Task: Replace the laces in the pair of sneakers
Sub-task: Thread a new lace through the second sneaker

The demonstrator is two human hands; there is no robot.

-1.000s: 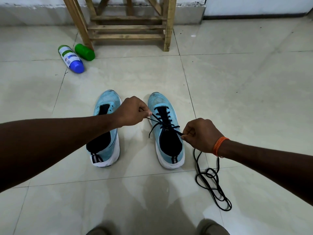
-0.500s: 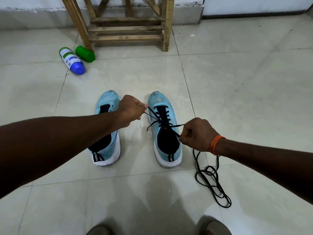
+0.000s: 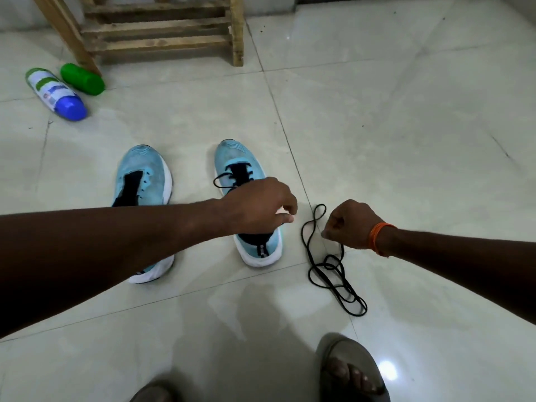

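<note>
Changes since a second ago: the left hand (image 3: 258,204) has crossed from the gap between the shoes to sit over the right sneaker (image 3: 237,158), and the right hand (image 3: 351,224) has drawn off to the side, clear of that shoe. The threaded lace (image 3: 215,181) is no longer pulled taut between them. Left hand: fingers bent downward, fingertips (image 3: 287,217) close to the thumb at the shoe's far side; whether they hold anything cannot be told. Threaded lace: black, slack, looping out beyond the knuckles and running back under the hand. Right sneaker: light blue, white sole, directly beneath the left fingers, toe pointing away from the person and a little leftward, heel nearest, long axis running near to far. Left sneaker (image 3: 139,175): same colours, eyelets bare, well to the wrist side of the left hand and partly under that forearm, toe away, parallel to its mate. Right hand: fingers curled tight into a fist, gripping a strand of the loose lace (image 3: 330,265). Loose lace: black, one loop just beyond the right fingers, the rest coiled on the tiled floor (image 3: 406,126) below them. Orange wristband (image 3: 380,237) on the right wrist. Also present: blue-capped spray can (image 3: 55,94), green bottle (image 3: 82,79), wooden frame (image 3: 156,30), grey sandal (image 3: 333,349).
</note>
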